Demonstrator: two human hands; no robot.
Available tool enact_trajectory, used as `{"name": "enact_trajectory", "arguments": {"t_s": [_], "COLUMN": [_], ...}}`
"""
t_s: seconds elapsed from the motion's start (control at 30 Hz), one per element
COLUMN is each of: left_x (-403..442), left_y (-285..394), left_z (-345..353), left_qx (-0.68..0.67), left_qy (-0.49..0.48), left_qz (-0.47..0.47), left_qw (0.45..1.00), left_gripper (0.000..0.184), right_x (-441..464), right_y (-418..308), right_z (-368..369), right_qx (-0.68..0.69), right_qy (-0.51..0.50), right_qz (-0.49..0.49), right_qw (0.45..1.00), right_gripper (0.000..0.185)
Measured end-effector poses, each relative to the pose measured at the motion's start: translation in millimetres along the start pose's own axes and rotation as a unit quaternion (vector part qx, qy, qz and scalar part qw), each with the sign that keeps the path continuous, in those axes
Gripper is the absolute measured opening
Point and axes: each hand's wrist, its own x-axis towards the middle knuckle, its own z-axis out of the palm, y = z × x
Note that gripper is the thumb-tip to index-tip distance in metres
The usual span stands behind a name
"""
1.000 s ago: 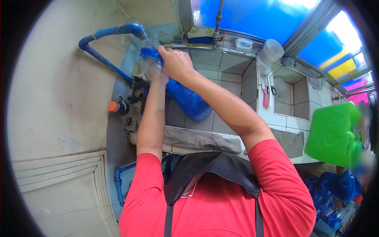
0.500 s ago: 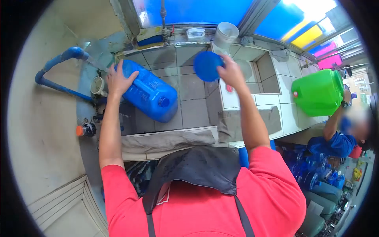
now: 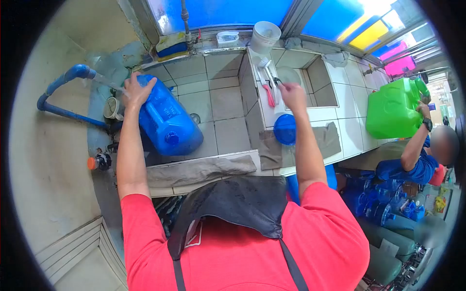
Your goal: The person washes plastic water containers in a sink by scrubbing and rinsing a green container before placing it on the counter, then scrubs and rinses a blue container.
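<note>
A blue jerry can lies tilted in the tiled sink, its capped side toward me. My left hand grips the can's far end, fingers spread over it, close to the water running from a blue pipe. On the ledge right of the sink, my right hand is closed, its fingertips at the dark handle end of a white-headed brush. A red-handled tool lies beside it. Nearer me, a round blue lid rests on the ledge by a grey cloth, partly behind my right forearm.
A white bucket stands at the back of the ledge. To the right, a co-worker's hand is at a green jerry can. A folded grey cloth covers the sink's front edge. A small white cup sits by the pipe.
My right hand has put the round blue lid down on the ledge and moved to the brush. The blue jerry can has shifted slightly, with my left hand still on it.
</note>
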Motion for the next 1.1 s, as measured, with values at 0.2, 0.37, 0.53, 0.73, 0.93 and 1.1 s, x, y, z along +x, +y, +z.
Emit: {"name": "enact_trajectory", "arguments": {"t_s": [0.2,0.37,0.53,0.73,0.93,1.1], "left_x": [-38,-114,-121,-123,-123,-115], "left_y": [-20,-5,0,-7,-4,-8], "left_z": [6,17,28,28,34,47], "left_qx": [-0.085,-0.334,-0.383,-0.374,-0.348,-0.332], "left_qy": [0.107,-0.008,0.017,0.005,0.009,0.023], "left_qz": [0.028,-0.211,-0.261,-0.262,-0.271,-0.276], "left_qw": [0.990,0.918,0.886,0.890,0.897,0.901], "left_gripper": [0.117,0.142,0.141,0.139,0.141,0.142], "right_x": [20,26,-18,-3,-17,17], "right_y": [-12,-93,-246,-328,-360,-372], "right_z": [40,46,57,104,69,115], "right_qx": [-0.160,-0.115,-0.015,-0.073,-0.155,-0.127], "right_qy": [0.043,0.020,-0.221,-0.230,-0.300,-0.224], "right_qz": [-0.126,-0.067,-0.237,-0.280,-0.303,-0.305], "right_qw": [0.978,0.991,0.946,0.929,0.891,0.917], "right_gripper": [0.026,0.022,0.025,0.022,0.019,0.017]}}
